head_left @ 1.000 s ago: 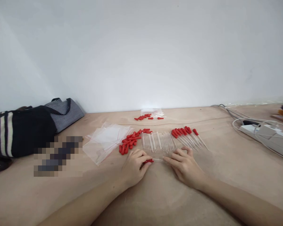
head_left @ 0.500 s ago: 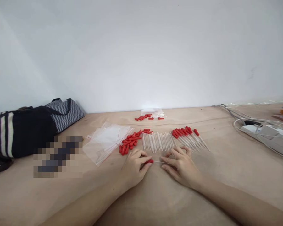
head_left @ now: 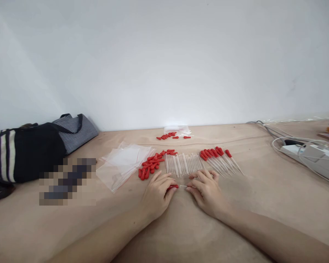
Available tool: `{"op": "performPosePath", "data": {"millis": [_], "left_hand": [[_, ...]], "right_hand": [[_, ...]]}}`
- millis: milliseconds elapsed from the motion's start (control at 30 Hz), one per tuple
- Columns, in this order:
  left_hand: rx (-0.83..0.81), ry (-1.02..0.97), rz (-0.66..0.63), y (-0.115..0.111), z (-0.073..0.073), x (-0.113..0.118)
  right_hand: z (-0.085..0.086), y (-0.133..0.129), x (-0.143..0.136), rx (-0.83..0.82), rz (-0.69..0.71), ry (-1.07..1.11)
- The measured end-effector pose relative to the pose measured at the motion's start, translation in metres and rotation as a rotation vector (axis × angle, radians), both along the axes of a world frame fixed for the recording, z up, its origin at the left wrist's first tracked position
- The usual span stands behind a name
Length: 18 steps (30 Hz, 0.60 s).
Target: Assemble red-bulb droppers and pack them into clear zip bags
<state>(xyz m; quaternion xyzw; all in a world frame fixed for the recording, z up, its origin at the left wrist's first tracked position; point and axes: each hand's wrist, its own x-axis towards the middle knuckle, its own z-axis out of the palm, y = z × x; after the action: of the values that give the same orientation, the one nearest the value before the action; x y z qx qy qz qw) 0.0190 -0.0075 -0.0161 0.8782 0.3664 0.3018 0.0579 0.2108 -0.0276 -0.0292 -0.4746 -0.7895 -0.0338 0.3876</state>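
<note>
Pale, plain wall is rising beyond both hands, and a light-brown tabletop is spreading beneath them. Between thumb and fingers, the left hand is pinching a red bulb. Facing it, the right hand is gripping a thin clear tube, whose end is pointing at the bulb from just beside it. Loose red bulbs are lying just beyond the left hand, with clear bags fanning out to their left. Bare tubes are lining up ahead, between the hands, while bulb-topped tubes are lying beyond the right hand. Well to that hand's right, a white power strip is resting.
</note>
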Motion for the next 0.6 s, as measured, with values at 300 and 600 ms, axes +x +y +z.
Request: {"op": "performPosePath", "data": {"millis": [300,600], "left_hand": [[0.041,-0.015,-0.005,-0.0021,0.0022,0.0045],[0.069,-0.049,0.011,-0.0033,0.0013,0.0054]], "right_hand": [[0.001,-0.0012,-0.0019,0.02,0.05,0.032],[0.0035,-0.0038,-0.0038,0.077,0.126,0.008]]}}
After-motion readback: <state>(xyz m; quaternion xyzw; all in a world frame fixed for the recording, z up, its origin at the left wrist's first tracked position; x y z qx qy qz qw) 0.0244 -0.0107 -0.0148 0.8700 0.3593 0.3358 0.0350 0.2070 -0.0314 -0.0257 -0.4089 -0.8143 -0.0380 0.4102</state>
